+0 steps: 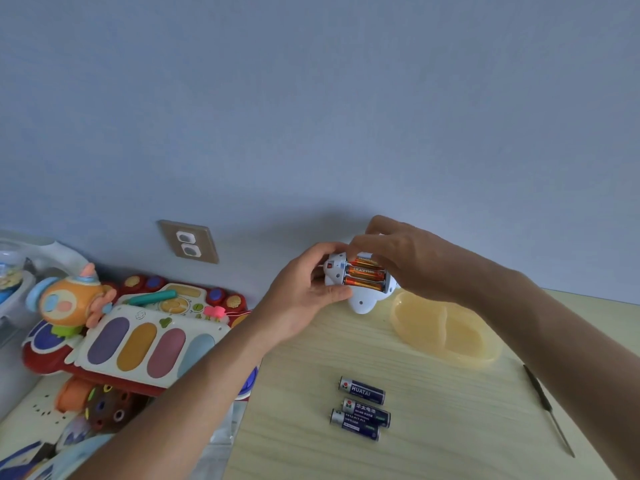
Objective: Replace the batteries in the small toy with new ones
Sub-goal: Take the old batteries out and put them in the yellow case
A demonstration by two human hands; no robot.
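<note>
A small white toy (360, 299) is held above the far side of the wooden table (311, 427), underside up, with its battery bay uncovered. Three orange batteries (365, 273) lie side by side in the bay. My left hand (304, 296) grips the toy from the left. My right hand (401, 258) comes from the right, its fingertips on the topmost orange battery. Three dark blue batteries (362, 408) lie loose on the table nearer to me.
A translucent yellow divided dish (446, 330) sits right of the toy. A thin dark screwdriver (549, 408) lies at the table's right edge. Colourful toys, among them a keyboard toy (145, 341), are piled at left. A wall socket (188, 241) is behind.
</note>
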